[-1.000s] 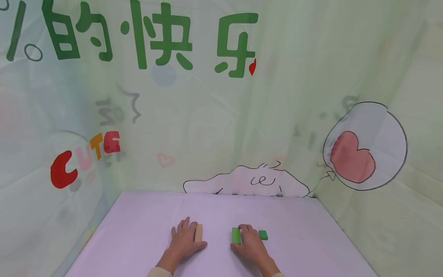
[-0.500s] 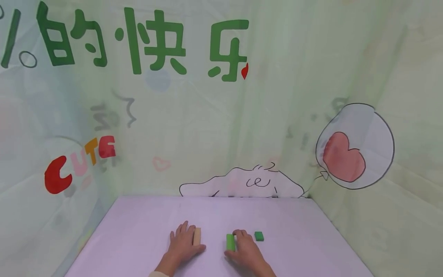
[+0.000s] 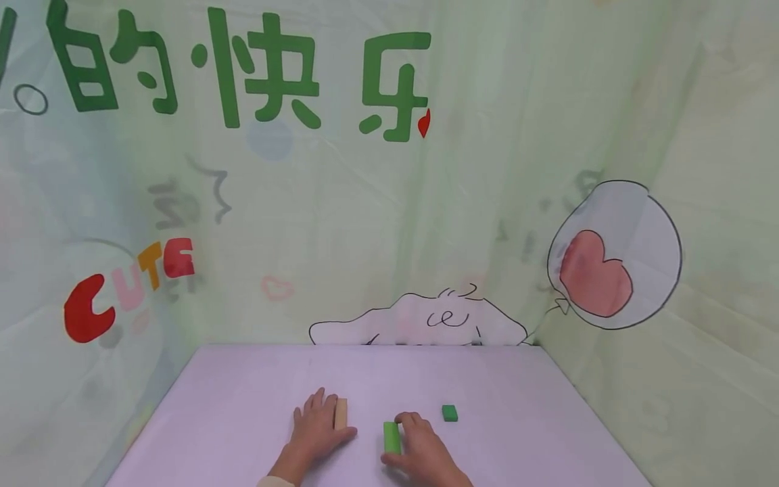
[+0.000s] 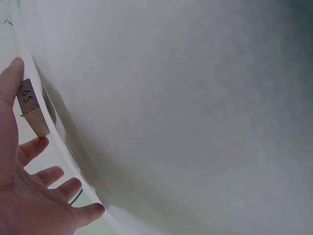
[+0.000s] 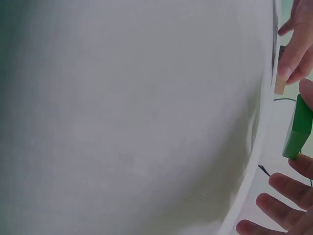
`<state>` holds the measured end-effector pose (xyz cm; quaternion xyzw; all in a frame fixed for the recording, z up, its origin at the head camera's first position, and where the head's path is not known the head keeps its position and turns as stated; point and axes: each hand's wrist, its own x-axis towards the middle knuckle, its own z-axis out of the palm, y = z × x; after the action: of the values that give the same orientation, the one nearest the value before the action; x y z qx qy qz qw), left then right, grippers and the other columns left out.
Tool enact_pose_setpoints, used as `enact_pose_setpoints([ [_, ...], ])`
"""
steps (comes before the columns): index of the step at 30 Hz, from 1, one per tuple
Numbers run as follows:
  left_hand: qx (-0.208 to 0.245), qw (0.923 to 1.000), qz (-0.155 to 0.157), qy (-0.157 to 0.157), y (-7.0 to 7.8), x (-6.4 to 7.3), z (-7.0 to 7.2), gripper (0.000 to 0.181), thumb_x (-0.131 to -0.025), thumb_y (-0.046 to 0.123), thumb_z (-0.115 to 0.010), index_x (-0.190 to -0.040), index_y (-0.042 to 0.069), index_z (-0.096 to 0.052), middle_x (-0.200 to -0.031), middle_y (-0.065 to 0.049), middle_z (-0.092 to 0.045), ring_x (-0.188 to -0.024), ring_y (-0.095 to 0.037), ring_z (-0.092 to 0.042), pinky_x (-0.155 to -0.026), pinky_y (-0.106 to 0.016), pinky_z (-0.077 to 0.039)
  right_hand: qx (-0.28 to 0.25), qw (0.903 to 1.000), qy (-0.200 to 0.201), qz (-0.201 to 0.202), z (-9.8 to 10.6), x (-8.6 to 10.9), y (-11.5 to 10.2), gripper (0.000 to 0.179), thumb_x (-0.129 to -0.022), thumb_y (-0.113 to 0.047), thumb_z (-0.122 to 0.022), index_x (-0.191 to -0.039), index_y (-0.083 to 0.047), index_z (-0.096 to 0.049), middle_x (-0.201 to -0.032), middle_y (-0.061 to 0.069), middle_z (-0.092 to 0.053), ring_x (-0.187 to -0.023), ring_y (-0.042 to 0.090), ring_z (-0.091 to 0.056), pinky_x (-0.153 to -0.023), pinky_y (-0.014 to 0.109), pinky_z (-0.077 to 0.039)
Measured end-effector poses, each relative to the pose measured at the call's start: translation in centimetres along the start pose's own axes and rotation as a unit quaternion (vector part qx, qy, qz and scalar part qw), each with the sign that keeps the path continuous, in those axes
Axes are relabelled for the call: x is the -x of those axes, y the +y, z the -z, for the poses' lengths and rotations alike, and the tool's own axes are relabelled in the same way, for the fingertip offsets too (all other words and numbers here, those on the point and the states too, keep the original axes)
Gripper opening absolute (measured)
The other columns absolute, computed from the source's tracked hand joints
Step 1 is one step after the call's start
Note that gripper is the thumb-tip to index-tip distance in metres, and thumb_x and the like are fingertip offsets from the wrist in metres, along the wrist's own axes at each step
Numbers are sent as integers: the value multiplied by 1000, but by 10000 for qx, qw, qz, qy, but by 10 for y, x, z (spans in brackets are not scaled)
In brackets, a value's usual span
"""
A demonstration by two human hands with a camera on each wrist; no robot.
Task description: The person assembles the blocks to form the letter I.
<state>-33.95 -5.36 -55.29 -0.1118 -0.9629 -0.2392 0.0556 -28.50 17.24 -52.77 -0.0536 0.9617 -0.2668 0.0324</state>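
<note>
A plain wooden block (image 3: 341,414) stands between the thumb and index finger of my left hand (image 3: 312,425), whose other fingers are spread. In the left wrist view the end of this wooden block (image 4: 33,107) bears a handwritten "65". My right hand (image 3: 421,450) pinches a bright green block (image 3: 391,438) by its two ends, thumb at the near end and index finger at the far end. The right wrist view shows the green block (image 5: 299,127) tilted between thumb and fingertip. The two blocks are a short gap apart, the green one nearer to me.
A small dark green block (image 3: 450,413) lies on the lilac tabletop (image 3: 517,439), right of my right hand. Printed curtains (image 3: 341,223) with green characters and a balloon drawing enclose the table at the back and both sides.
My right hand has moved left and toward me with the green block, away from the small dark green block and closer to the wooden one. The left hand stays at its place; the head view shifted slightly.
</note>
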Motion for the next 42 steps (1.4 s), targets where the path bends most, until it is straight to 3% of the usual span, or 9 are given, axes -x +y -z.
enact_pose_setpoints([
  [6, 0, 10000, -74, 57, 4, -1, 4, 82, -72, 58, -71, -130, 4, -49, -138, -26, -37, -126, -45, -34, -96, -69, -20, -57, 9999, -102, -43, 3, 9, -8, 73, -65, -50, -80, -119, -11, -52, -116, 6, -52, -89, 20, -46, -81, 44, -46],
  [15, -129, 9999, 87, 25, 1, -10, 3, 85, -71, 62, -69, -131, 7, -48, -140, -24, -36, -127, -44, -33, -97, -69, -19, 136, 9995, -279, 23, 3, 18, -19, 73, -64, -53, -79, -119, -12, -53, -112, 3, -52, -87, 17, -47, -81, 43, -47],
  [20, 24, 9998, 144, -151, 3, -7, 3, 85, -71, 61, -69, -132, 6, -48, -140, -24, -35, -127, -45, -32, -97, -69, -19, 159, 9990, -406, -17, 4, 27, -21, 72, -63, -55, -79, -117, -14, -54, -112, 2, -53, -93, 20, -50, -85, 43, -47],
  [31, -51, 9999, 37, -92, 7, -6, 4, 85, -72, 61, -68, -133, 4, -47, -140, -26, -35, -126, -45, -33, -97, -70, -19, 236, 9986, -446, 163, 5, 44, -22, 73, -63, -61, -75, -117, -17, -52, -117, 0, -50, -104, 20, -48, -90, 39, -45],
  [42, 101, 9998, 97, -164, 16, -2, 5, 83, -73, 59, -68, -131, 3, -48, -141, -25, -34, -127, -45, -32, -98, -69, -18, 535, 9969, -544, 187, -2, 53, -17, 75, -61, -69, -70, -113, -19, -51, -112, -2, -48, -101, 19, -46, -84, 32, -48],
])
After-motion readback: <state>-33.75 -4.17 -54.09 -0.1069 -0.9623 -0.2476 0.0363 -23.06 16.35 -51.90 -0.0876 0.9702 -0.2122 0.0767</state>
